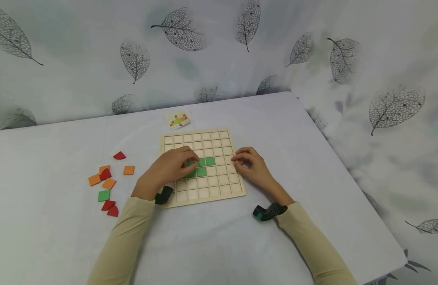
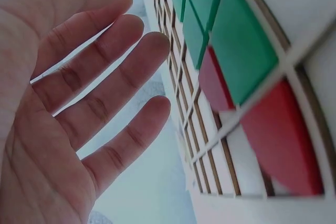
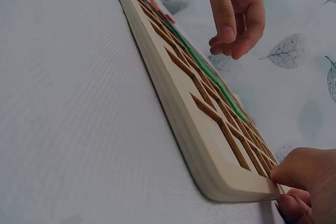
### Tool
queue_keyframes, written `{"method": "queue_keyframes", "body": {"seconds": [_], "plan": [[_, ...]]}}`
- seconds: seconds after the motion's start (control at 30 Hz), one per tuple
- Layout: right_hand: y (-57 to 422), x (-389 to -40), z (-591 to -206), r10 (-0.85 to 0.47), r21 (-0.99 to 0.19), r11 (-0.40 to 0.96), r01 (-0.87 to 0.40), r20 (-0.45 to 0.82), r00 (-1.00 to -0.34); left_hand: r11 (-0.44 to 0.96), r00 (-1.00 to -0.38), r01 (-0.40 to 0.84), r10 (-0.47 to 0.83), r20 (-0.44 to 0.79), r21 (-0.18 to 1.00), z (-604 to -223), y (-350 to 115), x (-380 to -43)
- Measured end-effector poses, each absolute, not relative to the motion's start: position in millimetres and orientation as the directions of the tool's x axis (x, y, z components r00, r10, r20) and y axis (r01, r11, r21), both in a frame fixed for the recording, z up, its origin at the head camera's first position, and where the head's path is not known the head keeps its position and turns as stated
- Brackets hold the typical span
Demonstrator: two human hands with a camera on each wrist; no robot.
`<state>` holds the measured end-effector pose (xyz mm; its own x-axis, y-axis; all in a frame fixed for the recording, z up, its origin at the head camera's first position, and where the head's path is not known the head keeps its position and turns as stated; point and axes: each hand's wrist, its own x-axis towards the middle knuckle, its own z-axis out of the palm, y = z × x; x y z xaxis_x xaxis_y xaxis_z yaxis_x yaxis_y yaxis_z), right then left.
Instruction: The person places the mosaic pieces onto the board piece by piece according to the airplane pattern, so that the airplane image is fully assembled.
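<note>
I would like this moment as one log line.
left hand: over grid board; right hand: pinches board edge; green tiles: on board

Soft, greyish light leaves faint shadows on the tablecloth (image 1: 211, 245).

Here's the left hand (image 1: 169, 165) — fingers parted, loosely bent, the right hand (image 1: 253, 166) — thumb and fingers curled, both forearms (image 1: 124, 241) stretched forward

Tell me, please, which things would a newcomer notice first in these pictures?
The bright green squares in the pale grid board, near the left hand, would probably catch the eye first. Next come loose red, orange and green pieces on the white tabletop, left of the board, then the right hand gripping the board's right edge.
</note>
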<state>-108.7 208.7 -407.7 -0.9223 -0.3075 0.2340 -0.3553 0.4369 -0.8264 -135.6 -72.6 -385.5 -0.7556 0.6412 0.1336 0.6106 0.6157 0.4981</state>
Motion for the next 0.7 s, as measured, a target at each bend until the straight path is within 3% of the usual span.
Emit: {"method": "queue_keyframes", "body": {"seconds": [0.33,0.7], "plan": [[207.9,-109.4,-408.6,-0.312,-0.821,0.439,-0.365,0.242,-0.919,0.651,-0.764,0.612,0.633,0.124,0.449,-377.5,-89.2,-130.8],[209.2,-108.8,-409.7,-0.308,-0.818,0.445,-0.364,0.243,-0.920,0.675,-0.802,0.552,0.591,0.090,0.489,-377.2,-112.3,-120.5]]}}
